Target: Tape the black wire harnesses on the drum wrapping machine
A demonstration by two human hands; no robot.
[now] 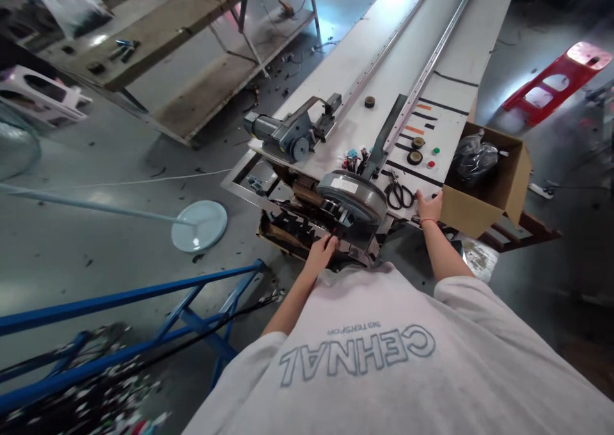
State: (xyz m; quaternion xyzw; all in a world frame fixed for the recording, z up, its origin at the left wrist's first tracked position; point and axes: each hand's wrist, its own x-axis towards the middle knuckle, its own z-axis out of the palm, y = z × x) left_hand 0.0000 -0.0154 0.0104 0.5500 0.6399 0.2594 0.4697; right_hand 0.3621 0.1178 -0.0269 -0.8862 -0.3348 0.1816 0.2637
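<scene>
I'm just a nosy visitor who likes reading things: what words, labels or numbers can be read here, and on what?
"CEHNAL", upside down, in big letters on the pale shirt.
What looks like "SISTERSPOR", small and blurred, also on the shirt.
White label on the round grey drum: too blurred to read.

The blue frame [144,292] and white table [330,83] run past the view's edges.
</scene>
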